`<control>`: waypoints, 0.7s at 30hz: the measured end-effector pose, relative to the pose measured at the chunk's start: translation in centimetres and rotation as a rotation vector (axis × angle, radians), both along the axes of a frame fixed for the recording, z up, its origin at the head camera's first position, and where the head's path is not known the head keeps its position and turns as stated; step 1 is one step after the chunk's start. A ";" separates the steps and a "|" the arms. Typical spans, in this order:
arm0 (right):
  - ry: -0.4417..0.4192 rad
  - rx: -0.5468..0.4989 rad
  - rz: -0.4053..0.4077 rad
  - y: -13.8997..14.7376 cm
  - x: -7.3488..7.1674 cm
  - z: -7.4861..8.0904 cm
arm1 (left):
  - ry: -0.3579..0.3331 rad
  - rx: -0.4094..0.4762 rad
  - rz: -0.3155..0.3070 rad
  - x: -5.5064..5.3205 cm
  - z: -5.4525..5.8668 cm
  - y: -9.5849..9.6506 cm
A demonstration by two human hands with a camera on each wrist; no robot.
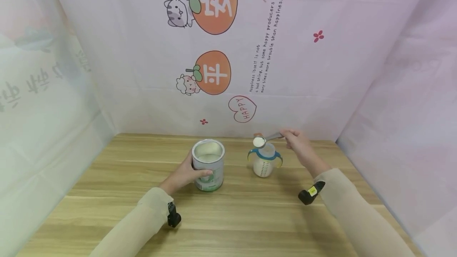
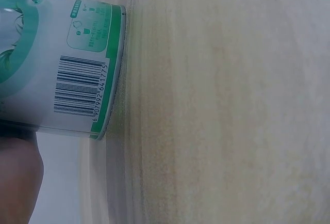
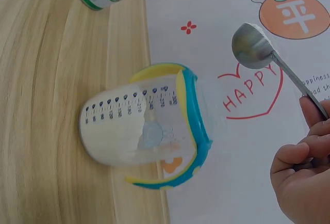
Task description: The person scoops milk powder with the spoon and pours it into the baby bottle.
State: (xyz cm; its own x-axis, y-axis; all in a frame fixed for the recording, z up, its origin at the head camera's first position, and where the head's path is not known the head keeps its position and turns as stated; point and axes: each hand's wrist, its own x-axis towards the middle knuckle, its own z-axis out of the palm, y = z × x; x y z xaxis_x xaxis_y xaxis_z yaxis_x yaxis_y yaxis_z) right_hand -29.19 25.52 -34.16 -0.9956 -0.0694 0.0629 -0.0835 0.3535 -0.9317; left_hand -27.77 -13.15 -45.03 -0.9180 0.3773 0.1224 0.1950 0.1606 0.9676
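Note:
My left hand grips the side of an open milk powder can, its thumb across the front; pale powder shows inside. The can's barcode side faces the left wrist view. In my right hand is the handle of a metal measuring spoon, pinched between thumb and fingers. White powder heaps the spoon's bowl, which hangs above and just left of the mouth of a baby bottle. The bottle stands upright, lidless, with a blue and yellow two-handled collar and whitish contents inside.
The wooden table carries the can and the bottle, the bottle to the right of the can. A white printed cloth hangs behind the table's far edge, and pale cloth walls close in both sides.

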 end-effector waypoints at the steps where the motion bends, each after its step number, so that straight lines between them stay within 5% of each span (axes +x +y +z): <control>1: -0.004 0.000 -0.004 0.2 0.0 -0.1 | -0.001 0.000 0.002 0.0 -0.1 0.0; 21: 0.025 0.066 -0.130 2.6 0.8 -0.9 | -0.003 0.034 -0.013 0.0 -0.1 0.0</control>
